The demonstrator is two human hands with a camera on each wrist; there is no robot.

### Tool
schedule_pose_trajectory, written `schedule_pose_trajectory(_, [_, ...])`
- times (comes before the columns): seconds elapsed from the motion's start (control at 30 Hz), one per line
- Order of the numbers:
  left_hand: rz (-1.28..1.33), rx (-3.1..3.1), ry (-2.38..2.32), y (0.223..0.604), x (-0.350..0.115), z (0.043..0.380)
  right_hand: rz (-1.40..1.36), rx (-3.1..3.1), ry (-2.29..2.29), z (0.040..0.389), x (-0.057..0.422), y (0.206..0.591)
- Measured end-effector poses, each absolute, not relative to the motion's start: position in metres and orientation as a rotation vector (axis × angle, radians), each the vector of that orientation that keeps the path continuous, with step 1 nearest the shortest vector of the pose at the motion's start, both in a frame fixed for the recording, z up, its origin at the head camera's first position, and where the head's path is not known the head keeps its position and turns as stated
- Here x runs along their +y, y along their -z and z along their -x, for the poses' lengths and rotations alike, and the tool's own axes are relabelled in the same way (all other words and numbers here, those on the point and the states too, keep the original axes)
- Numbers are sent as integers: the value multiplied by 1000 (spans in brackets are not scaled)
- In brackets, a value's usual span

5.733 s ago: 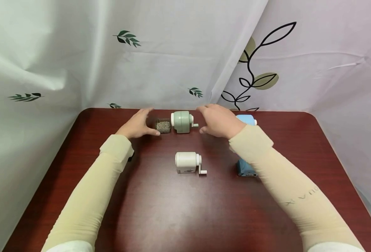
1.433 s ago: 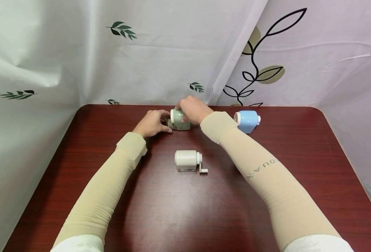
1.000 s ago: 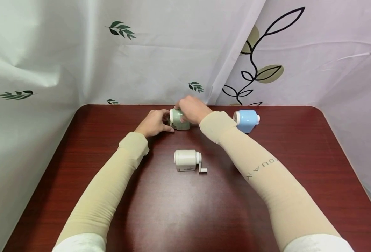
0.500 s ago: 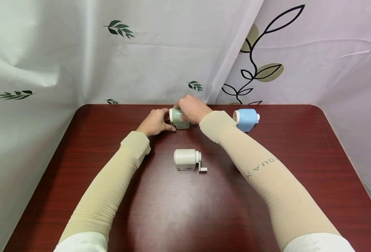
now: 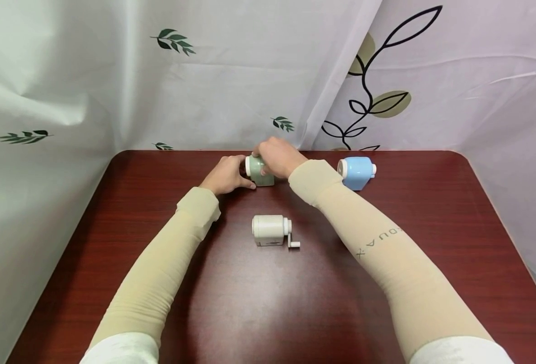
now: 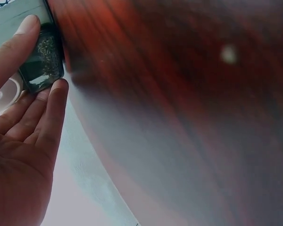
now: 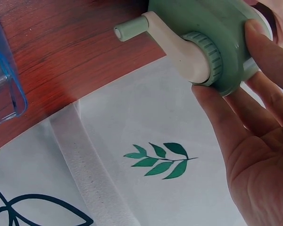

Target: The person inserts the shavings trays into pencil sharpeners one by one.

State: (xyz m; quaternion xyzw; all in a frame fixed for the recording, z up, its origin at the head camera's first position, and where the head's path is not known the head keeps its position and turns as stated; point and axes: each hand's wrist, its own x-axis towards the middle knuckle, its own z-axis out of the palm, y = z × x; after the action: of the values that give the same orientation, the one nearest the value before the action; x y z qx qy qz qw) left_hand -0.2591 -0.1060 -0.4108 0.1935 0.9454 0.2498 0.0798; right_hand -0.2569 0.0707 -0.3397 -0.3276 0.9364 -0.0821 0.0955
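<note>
A green crank pencil sharpener [image 5: 259, 171] stands near the table's back edge. My right hand [image 5: 279, 156] grips its body from the right and above. The right wrist view shows the pale crank [image 7: 179, 52] with its green knob beside the fingers. My left hand [image 5: 226, 175] is at the sharpener's left side. In the left wrist view its thumb and fingers hold the clear shavings drawer [image 6: 48, 56], which has grey-brown shavings in it and sits at the sharpener's base. How far in the drawer sits is partly hidden by the hand.
A white crank sharpener [image 5: 269, 230] stands mid-table, nearer me. To the right, at the back, is a light blue sharpener [image 5: 357, 173]. My right sleeve [image 5: 377, 247] crosses the table's right half. A patterned curtain [image 5: 231, 91] hangs behind the table edge.
Earlier the drawer lay apart, left of the sharpener. My right hand has taken hold of the sharpener, and my left hand has slid the drawer rightward against it, moving slightly further in the last second.
</note>
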Motion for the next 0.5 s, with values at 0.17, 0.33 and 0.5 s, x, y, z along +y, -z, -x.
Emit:
schedule_pose_trajectory(0.17, [-590, 2830, -737, 410, -104, 261, 970, 2773, 253, 257, 71, 340])
schedule_pose_trajectory(0.33, [-583, 2831, -748, 410, -103, 261, 976, 2775, 258, 257, 71, 340])
schedule_pose_trajectory(0.5, [-576, 2828, -771, 411, -102, 263, 987, 2783, 253, 258, 71, 340])
